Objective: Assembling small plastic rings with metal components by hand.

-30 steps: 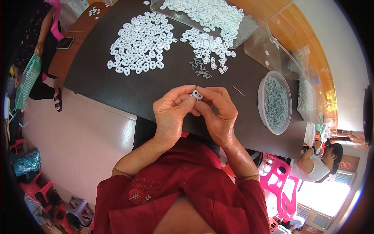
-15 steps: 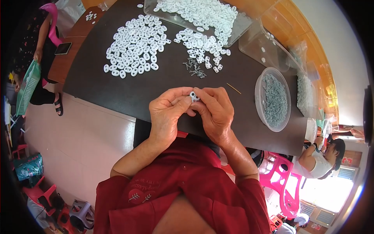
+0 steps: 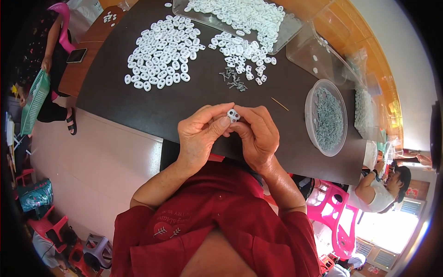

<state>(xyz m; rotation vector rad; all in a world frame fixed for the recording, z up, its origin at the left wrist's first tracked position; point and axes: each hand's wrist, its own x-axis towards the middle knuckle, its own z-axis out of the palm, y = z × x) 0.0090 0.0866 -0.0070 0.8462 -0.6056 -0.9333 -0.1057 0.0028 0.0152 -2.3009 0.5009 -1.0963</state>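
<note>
The room had a dark brown table (image 3: 115, 99) taking up a big chunk of it, with a smaller reddish-brown wooden table (image 3: 91, 40) just beyond its left edge. Pale pinkish floor (image 3: 101, 161) spread out from the near left corner, kinda shiny, with a bright patch of glare by the near edge. Further out sat some red plastic stools (image 3: 42, 225) and a greyish-purple stool (image 3: 98, 250). A hot pink plastic seat (image 3: 331, 207) stood near the right corner, close to a totally blown-out window (image 3: 387, 226). Orange-brown panelling (image 3: 369, 41) ran behind the far right edge, whitish wall (image 3: 397, 60) above.
</note>
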